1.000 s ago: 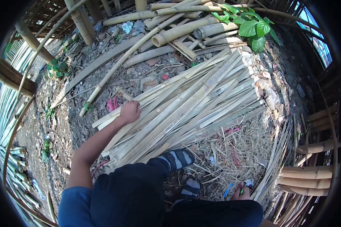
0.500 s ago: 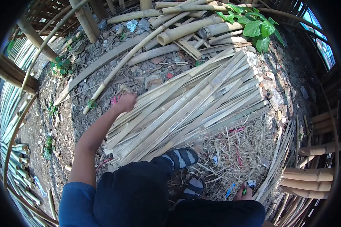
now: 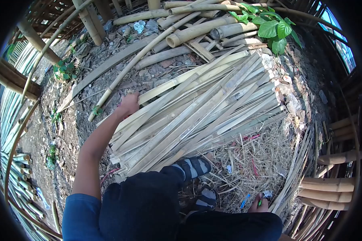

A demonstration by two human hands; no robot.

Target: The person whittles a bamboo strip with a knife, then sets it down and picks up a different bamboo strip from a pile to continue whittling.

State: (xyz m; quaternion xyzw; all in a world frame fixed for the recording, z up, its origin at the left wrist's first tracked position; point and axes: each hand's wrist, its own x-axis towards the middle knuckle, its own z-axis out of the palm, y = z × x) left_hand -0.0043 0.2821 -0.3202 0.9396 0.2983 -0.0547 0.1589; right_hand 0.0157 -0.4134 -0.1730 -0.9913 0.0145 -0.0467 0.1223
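My left hand (image 3: 129,103) is closed at the near-left end of a pale bamboo strip (image 3: 171,83), which runs up and right along the far side of the pile. A broad pile of split bamboo strips (image 3: 197,116) lies on the ground beneath it. Low on the right, my right hand (image 3: 260,205) has its fingers curled around a small green object (image 3: 260,202), mostly hidden in the fist. Beside that hand are a crumpled silvery scrap (image 3: 267,194) and a blue piece (image 3: 245,201).
Bamboo shavings (image 3: 245,168) cover the ground right of my sandalled foot (image 3: 192,168). Thick bamboo poles (image 3: 205,31) lie across the back, next to a leafy plant (image 3: 275,30). Green bamboo poles (image 3: 12,116) are stacked at left, and cut bamboo lengths (image 3: 328,185) at right.
My left hand has shifted slightly left and up. The pale bamboo strip in it now stands out along the pile's far edge. My right hand has stayed in place.
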